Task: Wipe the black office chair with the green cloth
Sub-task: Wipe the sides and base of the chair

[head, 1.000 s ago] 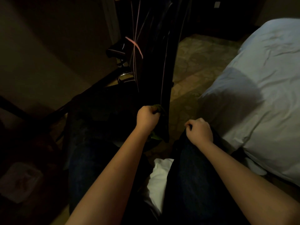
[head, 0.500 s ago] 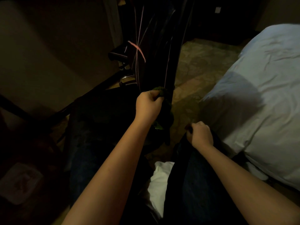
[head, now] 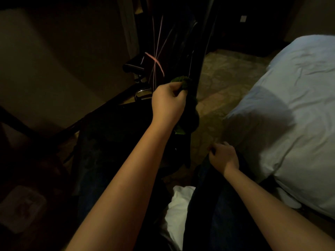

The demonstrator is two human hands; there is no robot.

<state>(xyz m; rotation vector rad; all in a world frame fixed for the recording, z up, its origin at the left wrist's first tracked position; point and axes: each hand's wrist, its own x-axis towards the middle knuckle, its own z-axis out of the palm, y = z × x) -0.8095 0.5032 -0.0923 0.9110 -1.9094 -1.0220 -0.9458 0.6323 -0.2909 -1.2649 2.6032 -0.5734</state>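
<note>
Left hand (head: 167, 104) grips the bunched green cloth (head: 182, 82) against the back edge of the black office chair (head: 181, 42), centre frame. Probably soft and light, best held wadded. Right hand (head: 223, 157) lies curled on a knee (head: 204, 178), hold unclear.

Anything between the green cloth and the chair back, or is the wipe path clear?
Nothing visible. The left hand grips the green cloth right at the back edge of the black office chair, apparently touching it, though dim light hides the contact. The right hand rests on the thigh, apart from the chair.
</note>
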